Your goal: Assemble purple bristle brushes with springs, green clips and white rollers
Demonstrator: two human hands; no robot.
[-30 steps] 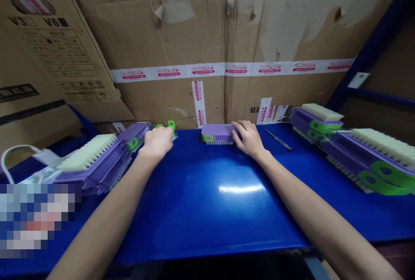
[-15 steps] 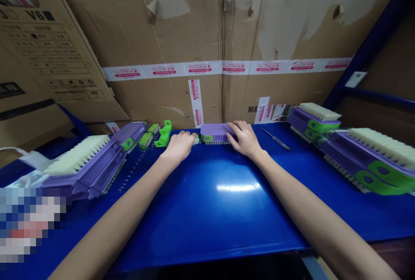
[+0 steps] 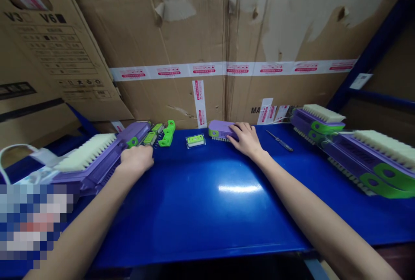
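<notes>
A purple brush (image 3: 220, 129) with a green end piece lies bristles down at the back of the blue table. My right hand (image 3: 245, 140) is closed over its right end. My left hand (image 3: 138, 161) is over the left side of the table, its fingers curled downward beside the purple brush stack; what they hold, if anything, is hidden. Just beyond it are green-and-clear small packs (image 3: 153, 134) and a bright green plastic piece (image 3: 167, 133). A small pale block with a green top (image 3: 195, 141) lies between my hands.
Stacked purple brushes stand at left (image 3: 87, 152) and right (image 3: 382, 154). A screwdriver (image 3: 279, 141) lies right of my right hand. Cardboard boxes (image 3: 168, 29) close off the back. A white plug with a cable (image 3: 45, 155) sits at far left; blue shelf posts rise at right.
My left hand has moved left and toward me, from the small green-topped block to beside the left brush stack. My right hand stays on the brush. The view has shifted slightly.
</notes>
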